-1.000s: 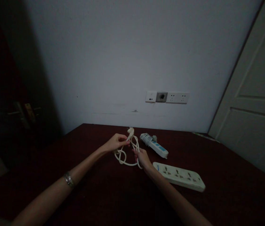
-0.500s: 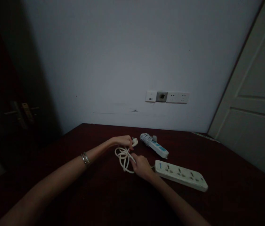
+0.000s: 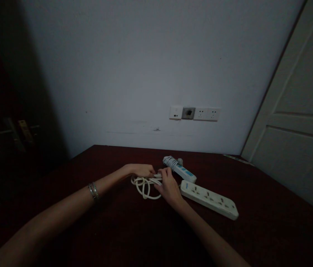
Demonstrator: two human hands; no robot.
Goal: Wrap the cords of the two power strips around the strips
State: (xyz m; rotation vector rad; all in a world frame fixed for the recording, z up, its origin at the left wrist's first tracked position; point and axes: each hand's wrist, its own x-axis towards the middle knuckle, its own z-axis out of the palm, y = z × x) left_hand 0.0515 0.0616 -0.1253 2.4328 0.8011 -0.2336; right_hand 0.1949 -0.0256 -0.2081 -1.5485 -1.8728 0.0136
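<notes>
A white cable (image 3: 145, 184) lies in loose coils on the dark red table (image 3: 117, 226). My left hand (image 3: 141, 170) is closed round the upper end of the coils, where the plug is hidden under the fingers. My right hand (image 3: 168, 186) grips the same bundle from the right side, fingers wrapped over it. The cable belongs to a long white power strip (image 3: 209, 199) lying just right of my right hand. A silver bracelet (image 3: 93, 190) sits on my left wrist.
A second, smaller power strip with blue labels and its cord wound round it (image 3: 179, 169) lies behind my hands. Wall sockets (image 3: 194, 113) are set in the white wall. A pale door (image 3: 297, 122) stands at the right, a dark door with a handle (image 3: 14, 131) at the left.
The cable's loops have been gathered from a raised, open loop into a tighter bundle low on the table. Both hands have come together over it, and the plug is now covered.
</notes>
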